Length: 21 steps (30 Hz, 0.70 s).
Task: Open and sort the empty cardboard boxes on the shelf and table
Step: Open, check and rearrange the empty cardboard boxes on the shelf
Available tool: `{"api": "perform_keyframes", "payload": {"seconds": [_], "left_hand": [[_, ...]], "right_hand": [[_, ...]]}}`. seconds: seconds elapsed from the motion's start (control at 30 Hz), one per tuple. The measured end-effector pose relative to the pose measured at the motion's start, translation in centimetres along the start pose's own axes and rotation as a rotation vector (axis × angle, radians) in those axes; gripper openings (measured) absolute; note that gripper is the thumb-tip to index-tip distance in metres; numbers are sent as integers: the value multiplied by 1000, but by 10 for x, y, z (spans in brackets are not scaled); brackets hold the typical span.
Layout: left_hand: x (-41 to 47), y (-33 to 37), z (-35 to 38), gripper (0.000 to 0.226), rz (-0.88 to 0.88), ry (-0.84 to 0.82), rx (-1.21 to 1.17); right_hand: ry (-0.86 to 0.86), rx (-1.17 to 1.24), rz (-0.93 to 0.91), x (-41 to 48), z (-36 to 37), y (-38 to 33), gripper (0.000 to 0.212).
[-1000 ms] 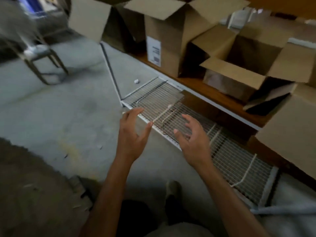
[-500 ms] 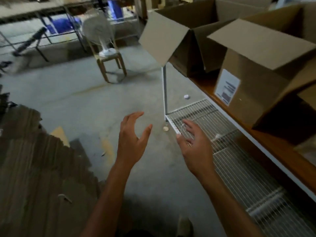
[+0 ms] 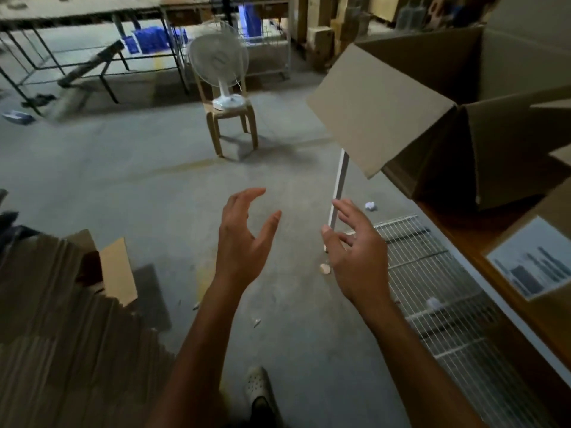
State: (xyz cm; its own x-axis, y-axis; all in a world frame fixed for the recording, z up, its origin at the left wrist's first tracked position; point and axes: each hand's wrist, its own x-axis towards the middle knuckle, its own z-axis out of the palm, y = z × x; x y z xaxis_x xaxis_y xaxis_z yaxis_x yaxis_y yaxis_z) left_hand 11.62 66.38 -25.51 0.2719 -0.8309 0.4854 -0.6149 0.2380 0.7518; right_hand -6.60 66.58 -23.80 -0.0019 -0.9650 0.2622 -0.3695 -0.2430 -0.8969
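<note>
Since the earlier frames the view has been swung upward and to the left: the open boxes, formerly spread across the top of the frame, are now confined to its right side, and a stack of flattened cardboard (image 3: 61, 335) has come into view at lower left. Both hands have been kept raised over the floor (image 3: 123, 180) at centre frame, and nothing is held or touched by either. The left hand (image 3: 244, 239) is spread, with fingers loosely bent and the thumb set apart; the right hand (image 3: 355, 254) is likewise spread, its palm turned toward the left. The task's boxes are located on the wooden shelf (image 3: 457, 230) at right: an open box (image 3: 482, 156) at upper right, its flap (image 3: 377, 109) hanging out past the white shelf post (image 3: 340, 180), and a labelled box (image 3: 531, 264) at the right edge, cut off by the frame. The step in hand is judged to be a reach for the next box, though whether the shelf or the stack is aimed at cannot be told. If the open box is to be taken, it should be gripped by two opposite walls rather than by the hanging flap, which would probably fold under load. As an empty box it is expected to be light and easily tipped, so it should be drawn straight outward, clear of the post and of the neighbouring box. Footing should be watched near the wire rack (image 3: 432, 288) below the shelf, where scraps lie on the floor.
</note>
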Motion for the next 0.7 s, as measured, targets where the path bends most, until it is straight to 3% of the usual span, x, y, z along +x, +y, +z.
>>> {"api": "perform_keyframes", "payload": {"seconds": [0.3,0.6,0.7], "left_hand": [[188,-34,31,42,187,-153,-68],[316,-23,159,39,370,-324,-197],[353,-5,197,40,435,-405,-212]], "right_hand": [[190,-61,-8,150,49,-18,44],[451,-116,-21,266,-5,11,41],[553,-278,-65,303,-31,22,38]]}}
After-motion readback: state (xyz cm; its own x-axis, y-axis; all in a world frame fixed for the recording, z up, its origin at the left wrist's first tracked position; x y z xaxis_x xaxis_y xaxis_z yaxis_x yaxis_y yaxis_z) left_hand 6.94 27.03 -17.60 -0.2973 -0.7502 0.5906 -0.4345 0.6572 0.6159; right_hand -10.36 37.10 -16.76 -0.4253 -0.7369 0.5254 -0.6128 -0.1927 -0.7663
